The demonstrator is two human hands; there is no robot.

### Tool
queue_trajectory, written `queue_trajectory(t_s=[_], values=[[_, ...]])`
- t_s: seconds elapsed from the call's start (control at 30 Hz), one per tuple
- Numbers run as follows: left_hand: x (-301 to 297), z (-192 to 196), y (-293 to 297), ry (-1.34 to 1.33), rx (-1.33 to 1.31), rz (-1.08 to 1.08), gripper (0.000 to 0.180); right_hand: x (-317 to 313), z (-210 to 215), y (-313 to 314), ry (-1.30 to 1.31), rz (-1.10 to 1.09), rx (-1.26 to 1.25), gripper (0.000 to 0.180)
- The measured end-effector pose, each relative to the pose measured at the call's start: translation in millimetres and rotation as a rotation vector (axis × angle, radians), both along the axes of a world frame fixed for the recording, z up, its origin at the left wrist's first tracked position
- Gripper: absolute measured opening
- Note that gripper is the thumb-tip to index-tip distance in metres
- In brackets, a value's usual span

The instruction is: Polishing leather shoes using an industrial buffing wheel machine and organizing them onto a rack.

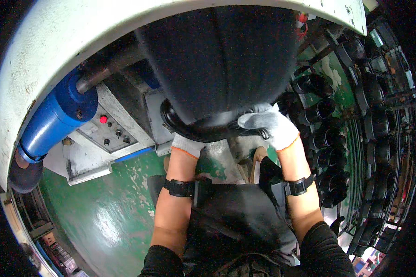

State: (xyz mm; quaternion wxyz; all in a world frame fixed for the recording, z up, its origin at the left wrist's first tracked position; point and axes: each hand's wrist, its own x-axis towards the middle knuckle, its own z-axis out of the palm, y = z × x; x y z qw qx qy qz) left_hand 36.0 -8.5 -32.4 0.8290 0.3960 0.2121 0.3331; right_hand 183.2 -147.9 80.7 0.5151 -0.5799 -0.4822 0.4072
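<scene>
A glossy black shoe (189, 132) lies crosswise beneath a large dark roller brush (222, 60), whose surface is blurred. The shoe's upper side meets the roller's lower edge. My left hand (188, 144), in a white knit glove with an orange cuff, grips the shoe from below; its fingers are hidden behind it. My right hand (275, 127), gloved alike with a grey coated palm side, is closed around the shoe's right end. A thin dark loop like a lace hangs beside that hand.
A white hood (78, 44) arches over the roller. At left are a blue cylindrical motor housing (58, 117) and a panel with a red button (103, 119). Racks with several black shoes (320, 108) line the right side. The green floor (106, 207) is worn.
</scene>
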Motion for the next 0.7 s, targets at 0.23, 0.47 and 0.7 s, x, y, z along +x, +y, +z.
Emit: queue_trajectory(t_s=[0.23, 0.47, 0.7], values=[[-24.7, 20.0, 30.2, -0.535, -0.281, -0.137, 0.046, -21.3, -26.0, 10.1, -0.614, -0.069, 0.249, 0.017], [-20.2, 47.0, 29.7, -0.284, -0.349, 0.212, 0.049, -54.1, -33.1, 31.4, -0.570, -0.260, 0.165, 0.014], [-6.6, 56.7, 5.9, -0.235, -0.572, 0.343, 0.051, -53.5, -63.1, 40.1, -0.709, -0.339, -0.113, 0.036]])
